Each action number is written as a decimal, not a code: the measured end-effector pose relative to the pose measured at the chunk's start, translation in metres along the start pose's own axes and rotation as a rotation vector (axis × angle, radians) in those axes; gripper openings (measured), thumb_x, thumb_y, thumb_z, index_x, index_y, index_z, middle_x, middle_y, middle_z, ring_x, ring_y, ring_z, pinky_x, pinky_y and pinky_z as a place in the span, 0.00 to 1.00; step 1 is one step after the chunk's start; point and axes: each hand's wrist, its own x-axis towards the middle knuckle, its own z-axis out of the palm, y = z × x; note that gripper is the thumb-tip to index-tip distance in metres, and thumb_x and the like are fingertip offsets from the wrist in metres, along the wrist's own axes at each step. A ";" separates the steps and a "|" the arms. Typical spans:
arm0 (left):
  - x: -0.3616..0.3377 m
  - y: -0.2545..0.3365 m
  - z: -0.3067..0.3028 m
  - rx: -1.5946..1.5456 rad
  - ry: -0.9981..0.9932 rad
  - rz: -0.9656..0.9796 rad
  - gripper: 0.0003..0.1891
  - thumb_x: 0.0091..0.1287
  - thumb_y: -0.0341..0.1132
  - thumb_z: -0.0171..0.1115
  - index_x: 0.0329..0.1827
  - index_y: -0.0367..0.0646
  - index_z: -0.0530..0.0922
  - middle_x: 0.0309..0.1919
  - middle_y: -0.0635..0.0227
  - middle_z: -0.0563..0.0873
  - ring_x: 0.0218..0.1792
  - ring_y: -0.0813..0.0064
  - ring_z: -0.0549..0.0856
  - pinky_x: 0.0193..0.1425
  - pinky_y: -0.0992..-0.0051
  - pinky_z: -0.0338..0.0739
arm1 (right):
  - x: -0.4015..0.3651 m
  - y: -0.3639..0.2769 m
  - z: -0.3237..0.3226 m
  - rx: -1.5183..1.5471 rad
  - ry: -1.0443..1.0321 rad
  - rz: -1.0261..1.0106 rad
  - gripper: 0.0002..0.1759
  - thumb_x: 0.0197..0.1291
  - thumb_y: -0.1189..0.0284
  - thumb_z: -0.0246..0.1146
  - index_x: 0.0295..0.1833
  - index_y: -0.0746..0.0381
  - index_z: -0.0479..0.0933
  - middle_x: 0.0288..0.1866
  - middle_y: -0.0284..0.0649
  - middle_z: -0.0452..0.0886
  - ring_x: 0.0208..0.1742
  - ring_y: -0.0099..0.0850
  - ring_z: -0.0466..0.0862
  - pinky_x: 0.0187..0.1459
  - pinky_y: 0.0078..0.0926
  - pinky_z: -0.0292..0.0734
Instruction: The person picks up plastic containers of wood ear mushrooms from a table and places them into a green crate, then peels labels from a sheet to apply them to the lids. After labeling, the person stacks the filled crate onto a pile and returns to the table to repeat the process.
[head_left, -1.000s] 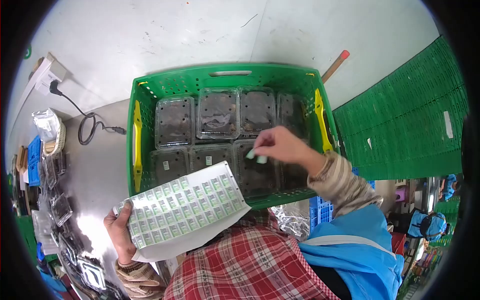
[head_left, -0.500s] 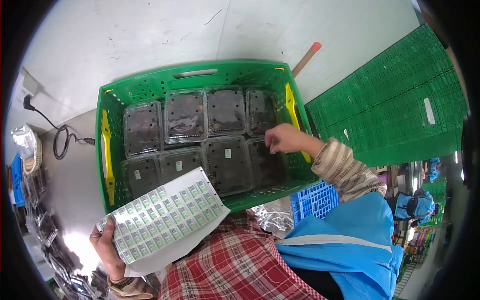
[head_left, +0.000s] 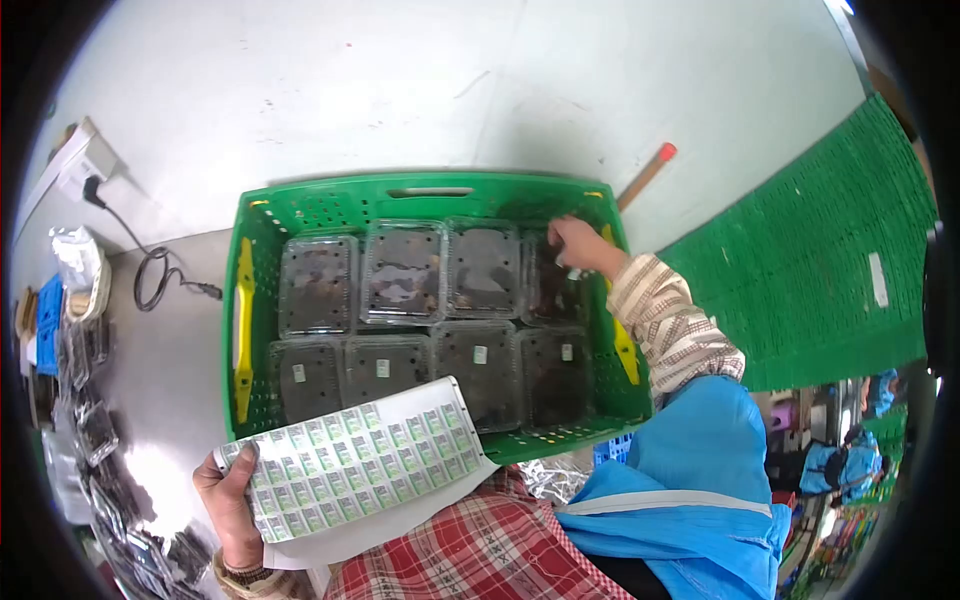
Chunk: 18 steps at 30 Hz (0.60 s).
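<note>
Right hand (head_left: 575,243) now farther back, at back-right clamshell (head_left: 553,290)

Black cable (head_left: 150,272), red-tipped stick (head_left: 646,172)

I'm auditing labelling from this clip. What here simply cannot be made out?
Head view only:
- Print on the sticker sheet: too small to read.
- Contents of the clear boxes: dark, blurred by lid glare.
- Whether the right hand holds a sticker: fingertips too small.
- Fingers of the left hand: partly hidden behind the sheet.
</note>
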 end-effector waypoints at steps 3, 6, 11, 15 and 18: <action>-0.003 -0.003 -0.008 -0.025 0.037 0.034 0.05 0.59 0.26 0.63 0.32 0.31 0.79 0.24 0.65 0.83 0.21 0.83 0.78 0.27 0.83 0.72 | 0.005 -0.015 -0.005 -0.307 0.109 0.131 0.20 0.35 0.79 0.69 0.39 0.65 0.73 0.37 0.49 0.74 0.38 0.46 0.78 0.39 0.39 0.76; -0.005 0.001 -0.006 -0.040 0.062 0.031 0.05 0.58 0.25 0.63 0.32 0.31 0.79 0.24 0.65 0.84 0.21 0.83 0.78 0.27 0.83 0.72 | 0.029 -0.058 -0.037 -0.061 -0.028 0.081 0.22 0.34 0.79 0.70 0.41 0.65 0.73 0.38 0.46 0.75 0.39 0.40 0.80 0.40 0.33 0.77; -0.009 0.005 -0.001 -0.047 0.052 0.018 0.05 0.57 0.25 0.63 0.32 0.30 0.79 0.25 0.64 0.84 0.23 0.81 0.80 0.28 0.82 0.74 | 0.080 -0.082 0.008 0.327 -0.163 -0.143 0.19 0.38 0.86 0.63 0.41 0.66 0.71 0.39 0.42 0.75 0.41 0.34 0.79 0.40 0.30 0.76; -0.016 0.017 0.005 0.074 0.150 -0.023 0.06 0.56 0.24 0.63 0.33 0.28 0.79 0.24 0.64 0.84 0.22 0.80 0.80 0.27 0.81 0.74 | 0.084 -0.080 0.025 -0.079 0.113 -0.322 0.21 0.36 0.86 0.61 0.42 0.65 0.70 0.42 0.45 0.73 0.41 0.43 0.78 0.42 0.37 0.75; -0.020 0.021 0.004 -0.006 0.090 -0.016 0.05 0.59 0.24 0.63 0.34 0.29 0.80 0.24 0.63 0.84 0.22 0.81 0.81 0.27 0.82 0.75 | 0.060 -0.163 -0.019 0.257 0.106 -0.291 0.17 0.43 0.80 0.65 0.43 0.64 0.74 0.41 0.42 0.76 0.40 0.35 0.79 0.43 0.30 0.75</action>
